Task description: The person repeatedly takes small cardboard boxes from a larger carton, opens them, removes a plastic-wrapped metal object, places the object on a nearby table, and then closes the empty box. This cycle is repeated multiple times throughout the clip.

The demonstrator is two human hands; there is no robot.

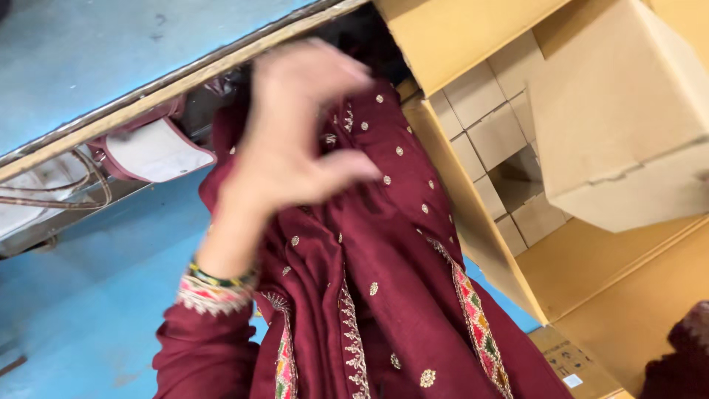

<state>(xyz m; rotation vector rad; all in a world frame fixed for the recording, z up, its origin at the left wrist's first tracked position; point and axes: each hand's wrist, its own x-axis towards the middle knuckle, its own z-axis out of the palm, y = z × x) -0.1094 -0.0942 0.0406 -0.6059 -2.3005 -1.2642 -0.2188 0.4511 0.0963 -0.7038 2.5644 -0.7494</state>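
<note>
The left hand point(295, 133) is raised in the middle of the view, blurred by motion, its grip loosely open: the thumb juts out to the right and the fingers curl above it, and it seems to pinch nothing, though the palm lies against or just over the maroon embroidered garment point(384, 251). That cloth hangs in folds from beneath the hand down to the bottom edge, dotted with small gold motifs and trimmed with a multicoloured border band point(476, 318). To handle it well, I judge the fingers should gather a firm pinch of plain fabric beside the trim and not on it (the raised stitching looks easy to snag), and lift so the folds fall free without dragging across the open cardboard carton point(473, 222) just to the right. A bangle point(218, 279) and an embroidered cuff point(210, 295) ring the wrist. Within the carton sit small plain boxes point(495, 133), with a larger cardboard box point(620, 111) beyond. A white and maroon bag point(151, 151) lies under the blue table point(88, 52). The right hand is out of view; whether the left hand touches the cloth is unclear, and the garment's lower part is cut off.
</note>
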